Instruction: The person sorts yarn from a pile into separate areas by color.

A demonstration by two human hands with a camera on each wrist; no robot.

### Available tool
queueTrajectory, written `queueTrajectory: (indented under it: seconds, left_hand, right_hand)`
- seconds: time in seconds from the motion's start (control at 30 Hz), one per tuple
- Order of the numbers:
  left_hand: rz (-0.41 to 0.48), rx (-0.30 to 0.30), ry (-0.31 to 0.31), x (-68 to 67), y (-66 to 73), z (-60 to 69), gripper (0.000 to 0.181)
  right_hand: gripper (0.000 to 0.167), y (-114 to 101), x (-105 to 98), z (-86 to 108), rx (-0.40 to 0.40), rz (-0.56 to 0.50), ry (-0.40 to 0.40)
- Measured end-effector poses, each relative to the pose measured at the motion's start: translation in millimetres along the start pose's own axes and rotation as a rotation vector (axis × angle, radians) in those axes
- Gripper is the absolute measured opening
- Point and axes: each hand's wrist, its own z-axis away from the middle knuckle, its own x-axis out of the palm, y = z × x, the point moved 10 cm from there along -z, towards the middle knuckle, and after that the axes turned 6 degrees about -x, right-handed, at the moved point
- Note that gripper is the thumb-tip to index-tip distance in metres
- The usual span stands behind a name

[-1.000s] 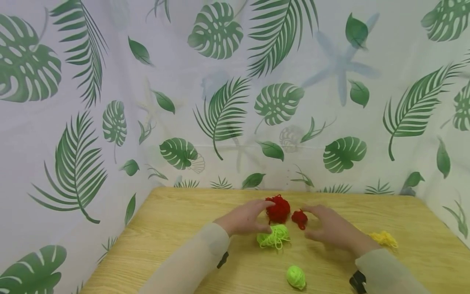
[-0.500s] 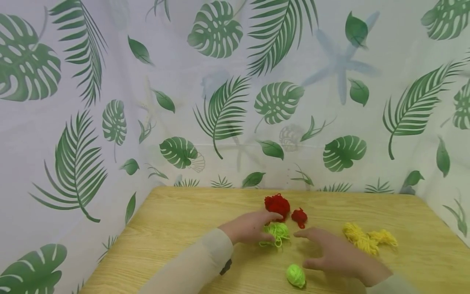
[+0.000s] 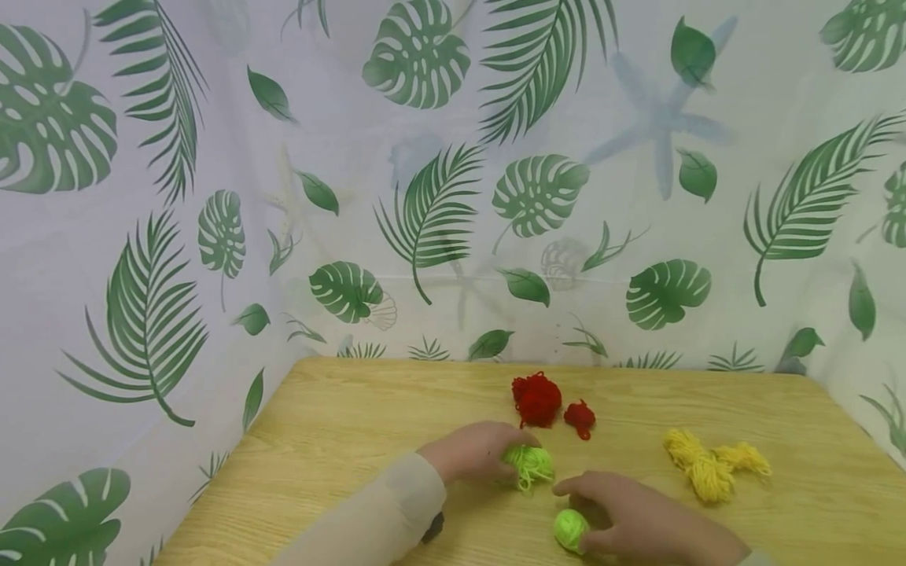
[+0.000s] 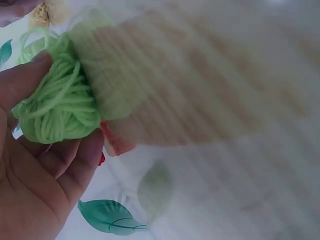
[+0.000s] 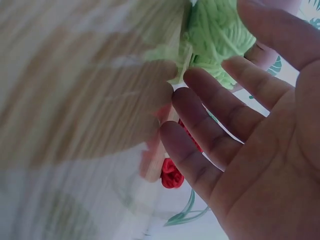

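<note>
L hand [image 3: 481, 454] grips lime skein [image 3: 532, 467] btwn thumb & fingers, prob to hold loops together. R hand [image 3: 630, 515] fingers loose, ungripped, at lime ball [image 3: 569, 530], nearside of skein.

The wood-grain table [image 3: 354, 417] bears two red yarn tangles [image 3: 536, 400], yellow yarn [image 3: 709, 476], a green bundle [image 3: 534, 466] and a green ball [image 3: 569, 530].

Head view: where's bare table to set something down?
Widest: tabletop left of left sleeve, to the left edge. Also back right, behind the yellow yarn and right of the small red yarn. Crowded: the middle, left hand holding the larger green yarn, right hand by the small green ball, big red yarn behind.
</note>
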Motion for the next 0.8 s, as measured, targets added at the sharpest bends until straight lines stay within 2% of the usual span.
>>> queueTrajectory:
  seconds: [0.2,0.47,0.8]
  left_hand:
    - [-0.001,0.005,-0.001,1.0,-0.9,10.5,0.053]
    - [-0.034,-0.016,-0.01,5.7,-4.5,19.0,0.053]
    - [-0.042,-0.048,0.001,4.1,-8.6,32.1,0.051]
  right_hand:
    - [0.045,-1.0,4.6,-2.1,0.0,-0.011,-0.017]
    - [0.029,-0.8,8.5,-3.8,-0.015,-0.022,-0.041]
    - [0.026,-0.4,6.3,-4.3,-0.05,0.007,-0.059]
